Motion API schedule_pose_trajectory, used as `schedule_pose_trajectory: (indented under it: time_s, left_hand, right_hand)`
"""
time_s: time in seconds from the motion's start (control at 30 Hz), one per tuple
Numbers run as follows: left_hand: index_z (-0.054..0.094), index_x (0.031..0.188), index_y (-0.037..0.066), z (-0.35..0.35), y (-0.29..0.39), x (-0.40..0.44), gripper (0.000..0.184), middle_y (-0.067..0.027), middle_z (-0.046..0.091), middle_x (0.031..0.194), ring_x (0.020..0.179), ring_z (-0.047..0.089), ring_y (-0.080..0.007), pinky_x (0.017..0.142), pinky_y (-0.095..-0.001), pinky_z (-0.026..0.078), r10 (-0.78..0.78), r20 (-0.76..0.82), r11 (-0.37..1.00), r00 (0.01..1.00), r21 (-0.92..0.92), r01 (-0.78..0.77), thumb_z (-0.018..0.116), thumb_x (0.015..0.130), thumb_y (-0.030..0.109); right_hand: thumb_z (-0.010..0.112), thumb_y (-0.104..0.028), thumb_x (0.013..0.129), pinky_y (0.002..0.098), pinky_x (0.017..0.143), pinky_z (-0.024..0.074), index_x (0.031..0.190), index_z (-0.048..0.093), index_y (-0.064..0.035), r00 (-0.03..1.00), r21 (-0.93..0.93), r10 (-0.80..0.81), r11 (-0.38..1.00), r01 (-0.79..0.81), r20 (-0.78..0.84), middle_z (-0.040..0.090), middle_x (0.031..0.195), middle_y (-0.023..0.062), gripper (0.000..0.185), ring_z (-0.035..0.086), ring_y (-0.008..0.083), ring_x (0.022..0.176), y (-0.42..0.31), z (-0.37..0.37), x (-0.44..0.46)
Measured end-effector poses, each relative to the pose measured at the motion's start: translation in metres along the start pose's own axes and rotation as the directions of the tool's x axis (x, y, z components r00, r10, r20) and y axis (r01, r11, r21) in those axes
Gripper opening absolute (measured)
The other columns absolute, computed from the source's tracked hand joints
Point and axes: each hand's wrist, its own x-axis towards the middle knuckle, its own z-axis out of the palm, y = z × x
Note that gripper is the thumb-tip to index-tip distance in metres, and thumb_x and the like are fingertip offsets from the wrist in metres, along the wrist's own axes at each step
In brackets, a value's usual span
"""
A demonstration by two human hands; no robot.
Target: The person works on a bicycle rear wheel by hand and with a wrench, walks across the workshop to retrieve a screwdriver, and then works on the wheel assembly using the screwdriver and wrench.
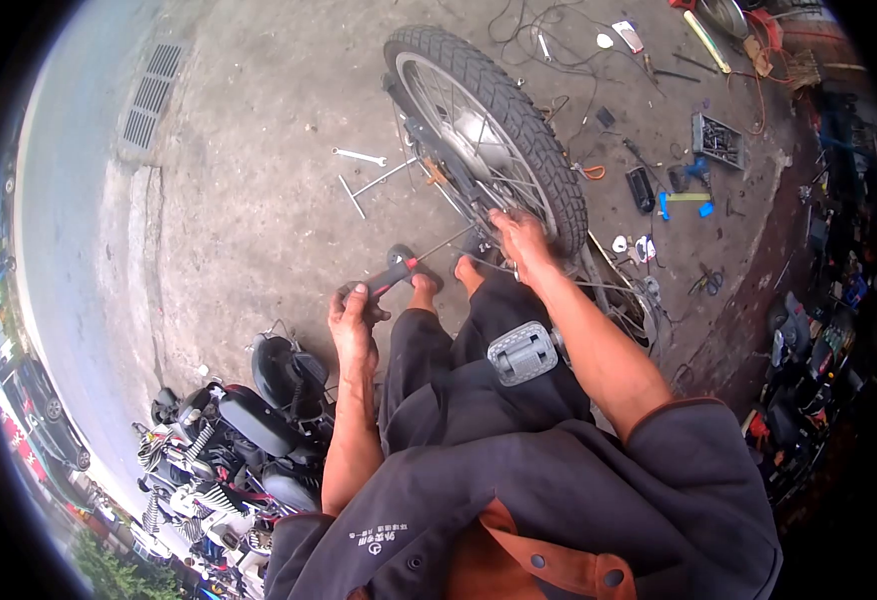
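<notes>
My left hand [356, 318] is closed round the back end of a screwdriver [387, 277] with a red and black handle. The screwdriver's long thin shaft points up and right towards the bicycle's frame, where its tip is hard to make out. My right hand [522, 245] grips the bicycle beside the wheel [559, 165]; the exact part under the fingers is partly hidden. This wheel has a knobbly black tyre, spokes and a large silver hub [484, 135]. A grey pedal [523, 353] sticks out over my lap, below my right hand.
An open-ended wrench [361, 157] and a T-handle wrench [379, 180] lie on the concrete left of the wheel. To the right are a grey box of small parts [719, 140], a black case [641, 190] and cables. Parked scooters [259, 415] stand at lower left.
</notes>
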Motion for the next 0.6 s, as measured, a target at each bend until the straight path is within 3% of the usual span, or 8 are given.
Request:
schedule_pose_trajectory:
  time_s: [0.07, 0.2, 0.3, 0.4, 0.47, 0.57, 0.6]
  left_hand:
    - [0.053, 0.104, -0.002, -0.001, 0.000, -0.001, 0.030, -0.0089, 0.057, 0.077, 0.062, 0.055, -0.0173, 0.060, -0.0339, 0.052, -0.034, 0.001, 0.999, 0.999, -0.002, 0.034, 0.061, 0.090, 0.023]
    - [0.053, 0.107, -0.002, -0.001, 0.000, -0.004, 0.031, -0.0076, 0.058, 0.080, 0.062, 0.056, -0.0152, 0.061, -0.0327, 0.053, -0.025, 0.006, 1.000, 1.000, -0.015, 0.025, 0.064, 0.089, 0.021]
    - [0.053, 0.109, -0.002, 0.002, 0.000, -0.007, 0.033, -0.0075, 0.058, 0.079, 0.062, 0.056, -0.0153, 0.061, -0.0323, 0.052, 0.014, 0.007, 1.000, 1.000, 0.002, -0.014, 0.064, 0.089, 0.022]
    - [0.054, 0.109, -0.003, 0.004, 0.001, -0.010, 0.034, -0.0081, 0.058, 0.081, 0.065, 0.056, -0.0156, 0.060, -0.0315, 0.052, 0.051, -0.010, 0.998, 0.999, 0.034, -0.050, 0.064, 0.089, 0.023]
    - [0.054, 0.107, -0.003, 0.004, 0.003, -0.011, 0.033, -0.0094, 0.057, 0.084, 0.071, 0.057, -0.0162, 0.060, -0.0314, 0.053, 0.063, 0.000, 0.993, 0.998, 0.096, -0.063, 0.062, 0.090, 0.023]
    - [0.053, 0.115, -0.004, -0.005, 0.007, -0.004, 0.042, -0.0075, 0.058, 0.079, 0.064, 0.057, -0.0168, 0.061, -0.0310, 0.052, -0.196, -0.023, 0.976, 0.980, 0.092, 0.197, 0.069, 0.086, 0.023]
    - [0.053, 0.113, -0.004, -0.006, 0.006, -0.003, 0.042, -0.0076, 0.059, 0.078, 0.063, 0.057, -0.0169, 0.060, -0.0311, 0.052, -0.195, -0.031, 0.978, 0.980, 0.075, 0.196, 0.069, 0.086, 0.024]
  right_hand:
    - [0.066, -0.030, 0.088, 0.0325, 0.042, 0.0462, 0.075, 0.051, -0.0113, 0.993, 0.033, 0.117, 0.993, -0.117, 0.001, 0.037, 0.058, -0.0056, 0.027, 0.032, 0.0091, 0.040, -0.009, 0.006, -0.003]
    - [0.065, -0.031, 0.089, 0.0294, 0.041, 0.0446, 0.078, 0.054, -0.0105, 0.978, 0.029, 0.195, 0.980, -0.197, 0.072, 0.039, 0.057, -0.0057, 0.026, 0.034, 0.0064, 0.041, -0.016, 0.002, 0.003]
    - [0.065, -0.029, 0.089, 0.0272, 0.040, 0.0389, 0.079, 0.055, -0.0091, 0.978, 0.013, 0.123, 0.992, -0.127, 0.170, 0.041, 0.058, -0.0050, 0.024, 0.034, 0.0065, 0.042, -0.019, -0.004, 0.004]
    - [0.065, -0.025, 0.090, 0.0236, 0.038, 0.0258, 0.079, 0.053, -0.0118, 0.986, -0.038, -0.020, 0.999, 0.026, 0.164, 0.042, 0.058, -0.0066, 0.020, 0.035, 0.0039, 0.043, -0.013, -0.005, 0.011]
    - [0.065, -0.024, 0.088, 0.0262, 0.040, 0.0259, 0.080, 0.055, -0.0079, 0.991, -0.049, -0.028, 0.998, 0.034, 0.128, 0.045, 0.060, -0.0039, 0.020, 0.036, 0.0059, 0.045, -0.005, -0.005, 0.016]
    - [0.065, -0.024, 0.087, 0.0280, 0.044, 0.0289, 0.082, 0.057, -0.0051, 0.993, -0.067, -0.027, 0.997, 0.035, 0.112, 0.047, 0.062, -0.0024, 0.021, 0.038, 0.0076, 0.049, 0.001, -0.008, 0.019]
    - [0.065, -0.024, 0.087, 0.0283, 0.045, 0.0303, 0.083, 0.057, -0.0046, 0.993, -0.072, -0.027, 0.997, 0.036, 0.116, 0.047, 0.063, -0.0023, 0.022, 0.039, 0.0080, 0.051, 0.000, -0.006, 0.020]
